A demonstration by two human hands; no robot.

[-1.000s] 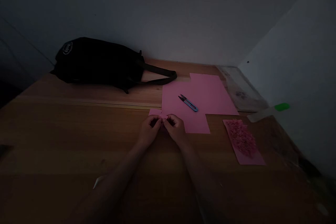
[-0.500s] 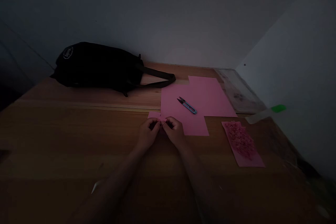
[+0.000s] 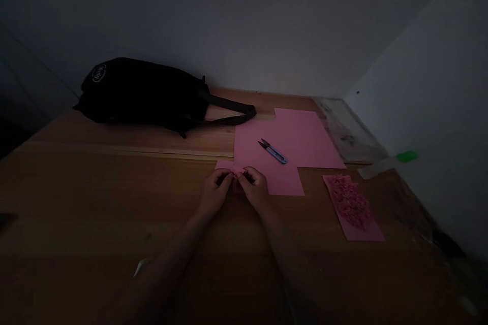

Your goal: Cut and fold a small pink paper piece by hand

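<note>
Both grasping: left hand [image 3: 215, 193] and right hand [image 3: 256, 190] with thumbs and fingertips pinched close together on a small pink piece [image 3: 238, 169], beside the near left corner of the sheets [image 3: 301, 137], well in from the left and right edges of the counter [image 3: 95, 208]; in such dim light, hard to say whether folded, twisted or merely gripped. Best to pinch lightly, so as not to crease or tear something apparently thin; better to steady with one hand and shape with the other than to pull with both; wise to rest the wrists for finer control. Mind the snips [image 3: 273, 152], lying on the sheets with blades toward the far left corner; likewise the shreds [image 3: 348, 203] on the card [image 3: 371, 233] near the right edge, probably easy to scatter; no tugging at the bag [image 3: 145, 91], set along the far edge, strap reaching the sheets.
</note>
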